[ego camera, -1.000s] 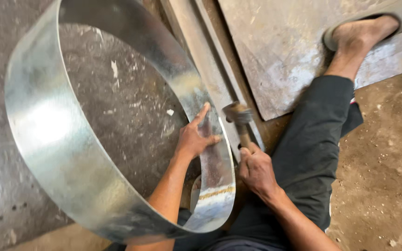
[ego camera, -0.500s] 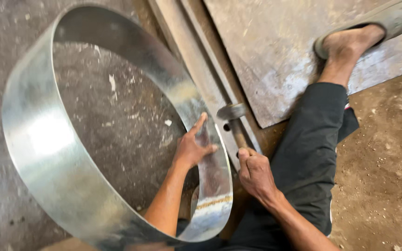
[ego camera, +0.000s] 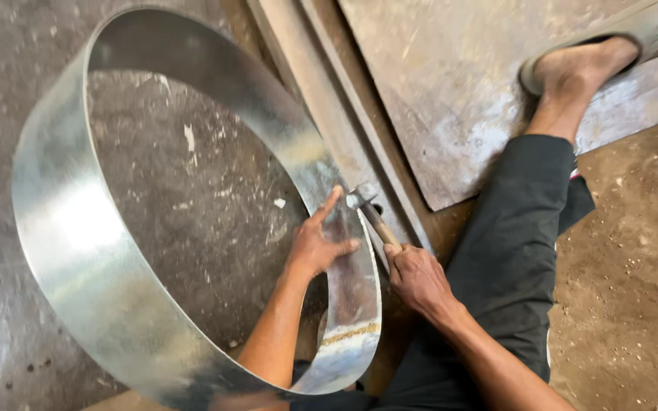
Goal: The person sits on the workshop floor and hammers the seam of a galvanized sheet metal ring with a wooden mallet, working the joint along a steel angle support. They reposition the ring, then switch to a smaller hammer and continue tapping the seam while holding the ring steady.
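L hand (ego camera: pixel 317 243) spread flat inside sheet-metal ring (ego camera: pixel 70 228); R hand (ego camera: pixel 416 278) fisted round hammer (ego camera: pixel 365 207).

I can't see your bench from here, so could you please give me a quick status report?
Left hand flat against inner wall of metal ring. Right hand gripping hammer, head at ring's rim. Nothing between hammer and ring.

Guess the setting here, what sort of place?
Likely a small sheet-metal workshop, worked at floor level: a galvanised sheet-metal ring, a hammer in the right hand, flat metal plate on a dirt floor.
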